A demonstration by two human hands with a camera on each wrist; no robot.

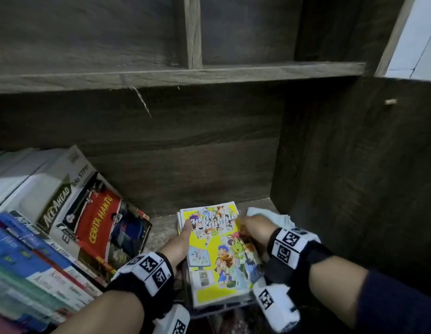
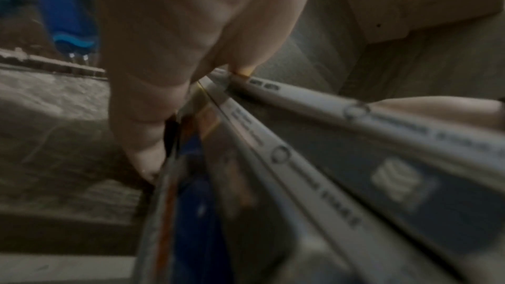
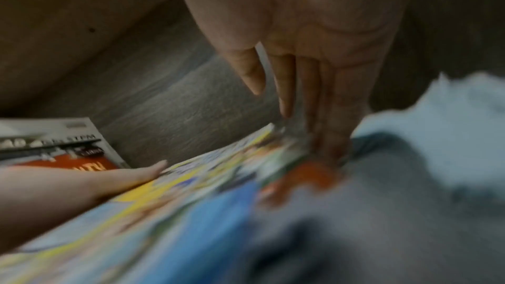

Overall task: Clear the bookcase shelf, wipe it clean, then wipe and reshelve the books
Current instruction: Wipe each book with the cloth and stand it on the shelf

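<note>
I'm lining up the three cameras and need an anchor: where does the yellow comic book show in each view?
Head: the yellow comic book lies low and centre, top of a small stack, between the left hand and right hand.
Left wrist: its cover is not visible; only blurred spines of the stack.
Right wrist: its cover runs diagonally across the lower left, blurred.
Shared landmark: the left thumb, resting on the cover's left edge in head and right wrist views.

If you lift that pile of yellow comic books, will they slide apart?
Probably. The yellow comic tops a stack of thin, glossy-looking books, likely slippery. The left hand grips its side and the right hand touches its top edge, which should steady it.
</note>
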